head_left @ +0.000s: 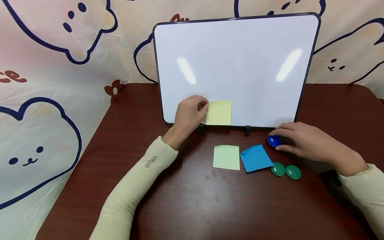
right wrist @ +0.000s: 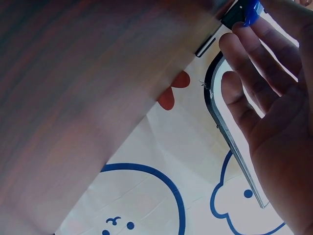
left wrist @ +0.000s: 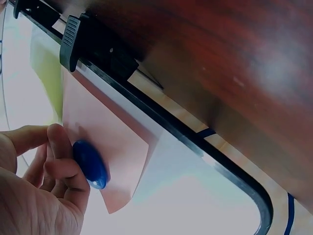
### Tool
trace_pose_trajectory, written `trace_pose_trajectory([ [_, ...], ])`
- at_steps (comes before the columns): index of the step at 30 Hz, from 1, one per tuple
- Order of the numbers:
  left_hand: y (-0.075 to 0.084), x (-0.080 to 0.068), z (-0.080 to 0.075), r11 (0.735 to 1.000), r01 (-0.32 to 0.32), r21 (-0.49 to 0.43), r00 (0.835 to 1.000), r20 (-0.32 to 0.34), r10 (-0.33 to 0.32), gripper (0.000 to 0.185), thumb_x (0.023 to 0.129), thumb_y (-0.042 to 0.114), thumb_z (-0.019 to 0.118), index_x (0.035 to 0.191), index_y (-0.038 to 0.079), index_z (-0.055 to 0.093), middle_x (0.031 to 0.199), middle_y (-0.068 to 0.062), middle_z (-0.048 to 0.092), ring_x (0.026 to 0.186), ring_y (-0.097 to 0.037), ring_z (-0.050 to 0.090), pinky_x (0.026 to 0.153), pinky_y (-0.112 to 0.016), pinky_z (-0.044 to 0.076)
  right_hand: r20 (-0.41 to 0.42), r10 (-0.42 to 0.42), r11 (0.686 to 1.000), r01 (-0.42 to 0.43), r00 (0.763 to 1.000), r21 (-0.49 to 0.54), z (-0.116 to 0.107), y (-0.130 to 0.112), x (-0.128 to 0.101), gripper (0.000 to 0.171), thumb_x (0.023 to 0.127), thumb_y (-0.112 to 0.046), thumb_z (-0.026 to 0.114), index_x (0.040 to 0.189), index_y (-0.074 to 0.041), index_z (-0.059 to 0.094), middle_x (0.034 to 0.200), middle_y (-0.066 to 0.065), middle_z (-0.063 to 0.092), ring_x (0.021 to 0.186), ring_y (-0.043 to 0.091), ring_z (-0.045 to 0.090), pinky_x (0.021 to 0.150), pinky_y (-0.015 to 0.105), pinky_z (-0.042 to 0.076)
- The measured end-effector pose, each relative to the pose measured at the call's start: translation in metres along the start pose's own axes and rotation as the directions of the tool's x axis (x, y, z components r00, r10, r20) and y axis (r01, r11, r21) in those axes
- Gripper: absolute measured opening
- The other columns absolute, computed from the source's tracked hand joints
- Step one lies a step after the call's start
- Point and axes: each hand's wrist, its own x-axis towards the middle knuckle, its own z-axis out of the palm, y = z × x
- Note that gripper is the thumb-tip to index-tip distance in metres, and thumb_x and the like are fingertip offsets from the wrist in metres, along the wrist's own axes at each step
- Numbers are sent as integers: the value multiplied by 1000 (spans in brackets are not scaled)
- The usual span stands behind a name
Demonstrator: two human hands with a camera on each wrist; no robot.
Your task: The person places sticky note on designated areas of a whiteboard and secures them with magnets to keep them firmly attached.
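Observation:
A white board (head_left: 240, 60) stands upright on the brown table (head_left: 186, 200). A yellow note (head_left: 219, 112) lies against its lower edge. My left hand (head_left: 189, 115) is at the note's left edge. In the left wrist view its thumb and fingers (left wrist: 58, 166) pinch a blue magnet (left wrist: 90, 164) against the paper (left wrist: 112, 147) on the board. My right hand (head_left: 303, 141) rests on the table at the right, its index finger and thumb round a second blue magnet (head_left: 273, 141).
A pale green note (head_left: 226, 157) and a blue note (head_left: 255, 157) lie side by side in front of the board. Two green magnets (head_left: 278, 169) (head_left: 293, 172) sit to their right. A bear-print cloth (head_left: 45, 100) hangs behind and at the left.

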Motion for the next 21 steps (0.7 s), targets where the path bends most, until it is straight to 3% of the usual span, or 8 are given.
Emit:
trace_pose_trajectory([
  [21,2,5,6,999,21,29,1000,6,-21,10,92,6,63,92,4,73,89,-9,71,79,-19,67,73,-31,55,1,-5,1000,5,1000,6,1,1,0,44,78,-28,85,118,-17,70,112,0,68,98,16,65,77,42,60],
])
